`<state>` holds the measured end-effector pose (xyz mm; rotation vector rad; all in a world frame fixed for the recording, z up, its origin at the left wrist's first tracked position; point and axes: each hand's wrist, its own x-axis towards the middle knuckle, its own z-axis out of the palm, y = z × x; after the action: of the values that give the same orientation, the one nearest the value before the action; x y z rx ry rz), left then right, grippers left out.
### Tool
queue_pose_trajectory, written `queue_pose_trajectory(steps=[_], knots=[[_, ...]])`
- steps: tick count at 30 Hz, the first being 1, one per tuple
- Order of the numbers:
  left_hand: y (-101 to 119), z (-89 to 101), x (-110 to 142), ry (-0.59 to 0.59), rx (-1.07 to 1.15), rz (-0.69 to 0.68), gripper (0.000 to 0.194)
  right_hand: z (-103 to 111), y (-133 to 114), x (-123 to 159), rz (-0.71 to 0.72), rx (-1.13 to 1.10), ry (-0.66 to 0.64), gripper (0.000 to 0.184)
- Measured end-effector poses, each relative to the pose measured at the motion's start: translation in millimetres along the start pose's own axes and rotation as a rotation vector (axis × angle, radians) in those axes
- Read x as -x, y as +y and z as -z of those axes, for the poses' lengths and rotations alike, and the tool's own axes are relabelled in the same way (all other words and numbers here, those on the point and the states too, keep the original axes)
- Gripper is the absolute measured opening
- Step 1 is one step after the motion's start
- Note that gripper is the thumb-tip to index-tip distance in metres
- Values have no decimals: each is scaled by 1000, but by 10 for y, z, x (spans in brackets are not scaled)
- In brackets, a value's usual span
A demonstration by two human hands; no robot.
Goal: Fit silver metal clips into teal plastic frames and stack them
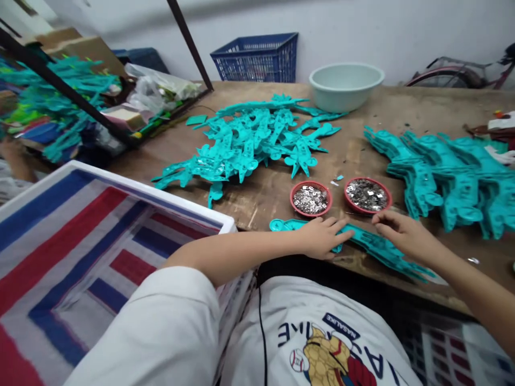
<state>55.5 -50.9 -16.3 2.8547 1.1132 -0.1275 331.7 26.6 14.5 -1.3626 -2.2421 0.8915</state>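
Note:
A long teal plastic part (374, 247) lies along the near edge of the wooden table (257, 198). My left hand (322, 236) rests palm down on its left end, fingers stretched flat. My right hand (404, 233) hovers over the part's middle with fingers bent in a loose pinch; I cannot make out whether anything is in them. Just beyond my hands stand two small red dishes (311, 198) (367, 194) filled with small shiny metal pieces.
A loose heap of teal parts (249, 142) lies mid-table; stacked teal parts (450, 177) sit at the right. A pale green basin (346, 84) and blue crate (257, 56) stand behind. A red, white and blue striped bin (80, 241) is at my left.

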Motion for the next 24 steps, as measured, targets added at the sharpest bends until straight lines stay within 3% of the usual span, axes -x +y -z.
queue_pose_trajectory(steps=[5, 8, 11, 17, 24], knots=[[-61, 49, 95, -14, 15, 11, 81, 81, -26, 29, 39, -9, -127, 41], [-47, 81, 116, -52, 77, 33, 92, 107, -15, 41, 25, -26, -66, 41], [28, 94, 71, -38, 118, 116, 102, 114, -37, 35, 101, -11, -11, 35], [151, 46, -5, -33, 75, 147, 75, 134, -87, -103, 297, 44, -116, 25], [76, 167, 61, -87, 56, 89, 79, 111, 75, -219, 39, -23, -199, 25]])
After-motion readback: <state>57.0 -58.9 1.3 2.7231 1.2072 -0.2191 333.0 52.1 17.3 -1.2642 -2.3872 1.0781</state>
